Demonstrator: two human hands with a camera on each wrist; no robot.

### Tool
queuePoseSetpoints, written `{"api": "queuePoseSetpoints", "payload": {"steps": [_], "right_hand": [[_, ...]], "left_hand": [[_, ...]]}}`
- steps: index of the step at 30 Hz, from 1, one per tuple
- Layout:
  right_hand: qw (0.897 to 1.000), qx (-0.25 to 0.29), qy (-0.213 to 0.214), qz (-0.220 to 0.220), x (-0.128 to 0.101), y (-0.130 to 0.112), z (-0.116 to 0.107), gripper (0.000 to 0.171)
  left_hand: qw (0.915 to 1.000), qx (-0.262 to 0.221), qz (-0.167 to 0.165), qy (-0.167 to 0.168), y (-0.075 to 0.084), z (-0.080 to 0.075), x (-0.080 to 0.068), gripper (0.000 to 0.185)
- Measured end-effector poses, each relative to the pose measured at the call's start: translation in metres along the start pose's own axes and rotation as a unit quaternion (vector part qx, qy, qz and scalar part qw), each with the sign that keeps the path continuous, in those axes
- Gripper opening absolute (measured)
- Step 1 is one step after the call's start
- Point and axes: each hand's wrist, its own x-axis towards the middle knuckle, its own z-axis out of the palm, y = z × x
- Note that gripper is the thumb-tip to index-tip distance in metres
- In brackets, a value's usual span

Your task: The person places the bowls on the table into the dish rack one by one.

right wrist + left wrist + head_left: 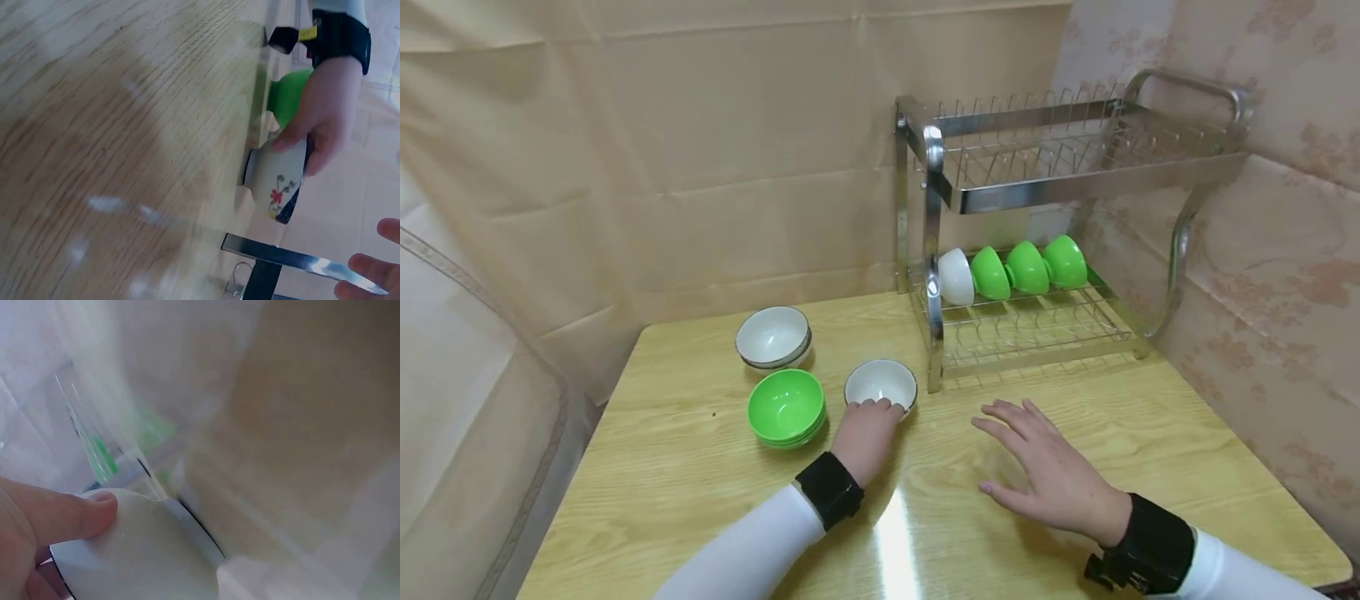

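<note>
My left hand (869, 437) grips a white bowl (880, 379) by its near rim, fingers over the edge. In the left wrist view the thumb (94, 515) presses the bowl's outer wall. The right wrist view shows a red flower printed on that white bowl (275, 181), its dark rim on top. To the right, my right hand (1048, 475) hovers over the table with fingers spread, holding nothing. Left of the gripped bowl stands a stack of green bowls (786, 408), and behind that a stack of white bowls (772, 337).
A two-tier metal dish rack (1097, 187) stands at the back right. On its lower tier, a white bowl (956, 277) and several green bowls (1028, 268) lean on their sides in a row. Beige cloth (737, 167) hangs behind the wooden table (647, 467).
</note>
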Motion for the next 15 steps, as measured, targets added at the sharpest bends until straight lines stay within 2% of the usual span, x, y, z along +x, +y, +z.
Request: {"api": "queuePoseSetpoints", "payload": {"steps": [7, 10, 15], "right_hand": [[0.999, 0.013, -0.001, -0.030, 0.008, -0.002, 0.001, 0.070], [0.998, 0.017, -0.007, -0.055, 0.012, -0.004, 0.000, 0.068], [0.992, 0.011, -0.047, -0.114, 0.019, -0.009, -0.002, 0.068]], "left_hand": [[0.9980, -0.014, 0.061, -0.004, 0.008, -0.012, -0.029, 0.025], [0.9961, -0.014, 0.086, -0.008, 0.014, -0.017, -0.039, 0.018], [0.9884, 0.007, 0.151, 0.009, 0.027, -0.032, -0.052, 0.012]]}}
